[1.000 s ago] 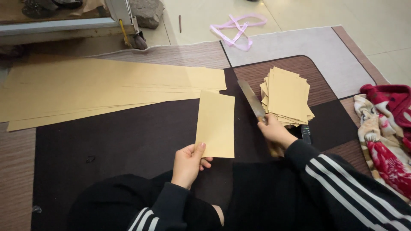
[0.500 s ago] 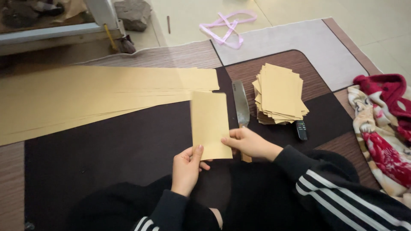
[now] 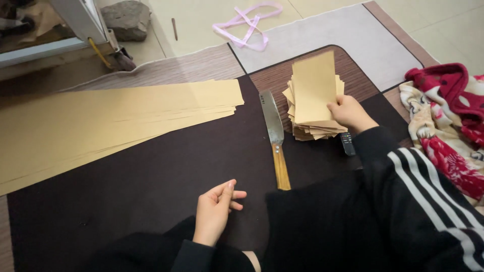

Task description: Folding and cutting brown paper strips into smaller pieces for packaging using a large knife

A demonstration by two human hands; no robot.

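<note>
The right hand [image 3: 348,113] pinches a tan paper sheet [image 3: 315,85] (long axis running far-near) over the stack [image 3: 310,128]; the left hand [image 3: 216,209] rests empty, fingers loosely curled.

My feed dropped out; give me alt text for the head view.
The right hand holds a tan cut sheet over the stack of cut sheets. The left hand rests empty on the dark mat, a knife between them.
</note>
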